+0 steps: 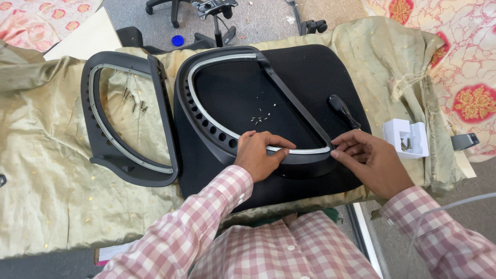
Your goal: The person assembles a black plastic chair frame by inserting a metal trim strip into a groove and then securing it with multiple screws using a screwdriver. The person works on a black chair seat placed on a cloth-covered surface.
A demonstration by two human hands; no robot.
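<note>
A black curved plastic frame (192, 111) with a grey inner strip (206, 116) lies on a black mesh seat cushion (310, 72). My left hand (258, 154) rests on the near edge of this frame, fingers pressing along the grey strip. My right hand (369, 157) pinches the frame's near right corner at the strip's end. Several small screws (260, 119) lie on the cushion inside the frame. A black-handled screwdriver (343, 109) lies on the cushion just beyond my right hand.
A second black curved frame (103, 150) lies to the left on an olive cloth (46, 170), with several bolts (133, 99) inside it. A white plastic box (406, 136) with screws sits at the right. A chair base (206, 15) and a blue cap (177, 40) lie on the floor beyond.
</note>
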